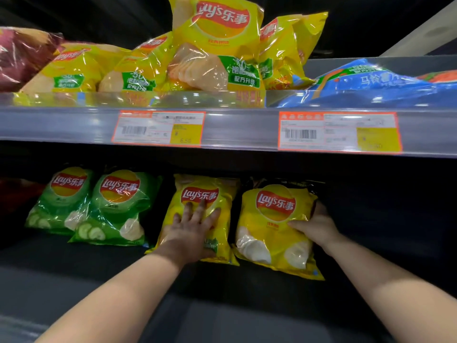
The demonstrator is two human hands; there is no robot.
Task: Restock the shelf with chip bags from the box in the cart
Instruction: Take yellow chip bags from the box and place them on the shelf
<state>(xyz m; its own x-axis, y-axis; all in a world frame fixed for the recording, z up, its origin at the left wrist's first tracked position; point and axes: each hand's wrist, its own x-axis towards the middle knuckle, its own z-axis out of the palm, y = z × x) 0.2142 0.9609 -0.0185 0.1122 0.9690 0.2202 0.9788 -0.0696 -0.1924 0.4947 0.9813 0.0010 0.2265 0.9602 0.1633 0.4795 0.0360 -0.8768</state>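
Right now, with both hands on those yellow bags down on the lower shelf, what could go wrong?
1. The left hand presses flat on the left yellow Lay's chip bag; a hard push could crush the chips.
2. The right yellow Lay's chip bag, gripped at its edge by the right hand, leans forward and might slide off.
3. The tall yellow chip bag on the upper shelf stands above its neighbours and could topple if bumped.

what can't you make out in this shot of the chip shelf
Head view only:
- Right hand fingers: hidden behind the right yellow bag.
- Price tags: print blurred, too small.
- Lower shelf right of that bag: too dark.
- Red bag, top left: cut by the edge.
- Box and cart: out of frame.
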